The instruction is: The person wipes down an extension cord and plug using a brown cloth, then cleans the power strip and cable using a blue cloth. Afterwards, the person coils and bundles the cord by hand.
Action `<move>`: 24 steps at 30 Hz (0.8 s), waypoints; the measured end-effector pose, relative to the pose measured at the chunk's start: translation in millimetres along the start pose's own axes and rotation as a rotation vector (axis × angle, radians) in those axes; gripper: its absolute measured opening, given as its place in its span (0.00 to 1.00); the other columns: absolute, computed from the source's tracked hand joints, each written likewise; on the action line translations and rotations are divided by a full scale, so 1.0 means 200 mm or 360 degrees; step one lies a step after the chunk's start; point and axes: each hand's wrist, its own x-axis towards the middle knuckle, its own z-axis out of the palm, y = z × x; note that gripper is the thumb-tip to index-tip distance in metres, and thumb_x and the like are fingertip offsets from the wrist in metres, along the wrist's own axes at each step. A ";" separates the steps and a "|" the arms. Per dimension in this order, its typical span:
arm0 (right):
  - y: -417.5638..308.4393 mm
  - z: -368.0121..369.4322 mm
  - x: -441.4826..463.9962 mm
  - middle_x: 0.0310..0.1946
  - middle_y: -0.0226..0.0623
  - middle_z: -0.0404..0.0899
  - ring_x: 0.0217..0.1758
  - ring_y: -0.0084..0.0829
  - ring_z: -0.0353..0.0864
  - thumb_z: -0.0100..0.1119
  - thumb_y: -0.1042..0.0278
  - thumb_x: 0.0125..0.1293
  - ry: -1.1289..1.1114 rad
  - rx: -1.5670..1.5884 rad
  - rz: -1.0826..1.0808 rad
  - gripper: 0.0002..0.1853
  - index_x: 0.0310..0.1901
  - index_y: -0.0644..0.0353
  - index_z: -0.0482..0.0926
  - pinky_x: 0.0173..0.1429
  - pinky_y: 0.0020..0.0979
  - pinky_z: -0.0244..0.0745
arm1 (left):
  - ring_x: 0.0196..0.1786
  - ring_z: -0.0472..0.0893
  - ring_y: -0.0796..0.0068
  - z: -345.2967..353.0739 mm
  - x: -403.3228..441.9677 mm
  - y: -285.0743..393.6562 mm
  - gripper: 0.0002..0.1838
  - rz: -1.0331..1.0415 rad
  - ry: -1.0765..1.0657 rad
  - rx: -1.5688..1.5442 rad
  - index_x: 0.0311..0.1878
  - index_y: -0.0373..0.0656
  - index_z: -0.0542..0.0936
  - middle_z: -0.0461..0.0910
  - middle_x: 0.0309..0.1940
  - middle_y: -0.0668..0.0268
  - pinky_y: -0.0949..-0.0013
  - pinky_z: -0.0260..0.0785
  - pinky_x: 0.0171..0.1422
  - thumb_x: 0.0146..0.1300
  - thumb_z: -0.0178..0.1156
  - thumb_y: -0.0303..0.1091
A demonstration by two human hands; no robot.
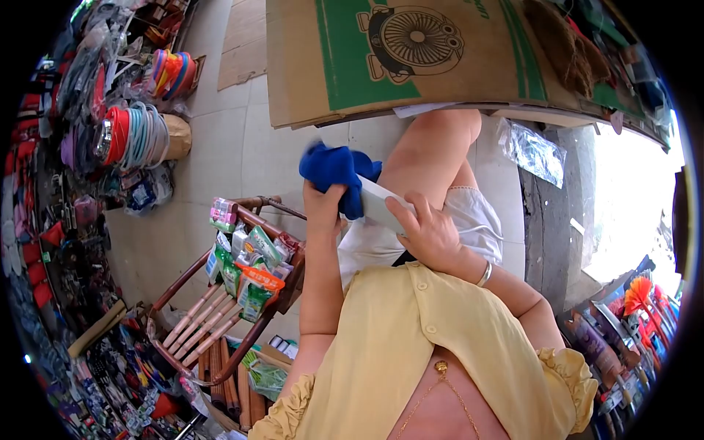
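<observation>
My left hand is closed around a bunched blue cloth, which presses against one end of a white flat box-like object. My right hand grips the other end of that white object, with the thumb and fingers bent over its edge. What the white object is cannot be made out. Both hands are in front of my body, above my lap. Part of the white object is hidden behind the cloth.
A cardboard carton with a printed fan stands ahead. At left, a bamboo chair bears several packets. Hoses and crowded goods line the left side. Dusters stand at right, and a clear plastic bag lies near the doorway.
</observation>
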 end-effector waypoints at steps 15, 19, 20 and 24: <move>0.02 0.02 0.02 0.40 0.45 0.75 0.43 0.47 0.75 0.59 0.72 0.50 -0.0319 0.1125 0.0361 0.30 0.58 0.57 0.65 0.48 0.39 0.72 | 0.52 0.74 0.63 -0.19 0.06 -0.19 0.20 -0.0090 0.0086 -0.0846 0.50 0.43 0.75 0.76 0.47 0.63 0.56 0.64 0.60 0.61 0.46 0.45; 0.01 0.01 0.03 0.42 0.46 0.75 0.45 0.46 0.75 0.57 0.75 0.49 -0.0213 0.1138 0.0310 0.30 0.57 0.58 0.66 0.48 0.40 0.72 | 0.57 0.71 0.58 -0.12 0.01 -0.06 0.26 -0.0117 -0.0167 -0.1020 0.54 0.42 0.72 0.74 0.53 0.59 0.55 0.60 0.64 0.63 0.45 0.53; 0.01 0.01 0.02 0.42 0.46 0.75 0.44 0.46 0.75 0.57 0.76 0.48 -0.0154 0.1083 0.0276 0.30 0.57 0.58 0.67 0.48 0.39 0.72 | 0.57 0.71 0.58 -0.09 -0.01 -0.02 0.26 -0.0118 -0.0165 -0.1017 0.54 0.42 0.72 0.74 0.53 0.59 0.55 0.60 0.64 0.63 0.45 0.53; 0.02 0.00 0.03 0.44 0.45 0.74 0.44 0.45 0.75 0.58 0.77 0.46 -0.0139 0.0948 0.0282 0.32 0.58 0.58 0.66 0.47 0.39 0.73 | 0.60 0.69 0.57 -0.09 -0.05 0.02 0.33 -0.0132 -0.0455 -0.1092 0.60 0.41 0.66 0.70 0.57 0.57 0.54 0.59 0.65 0.63 0.43 0.59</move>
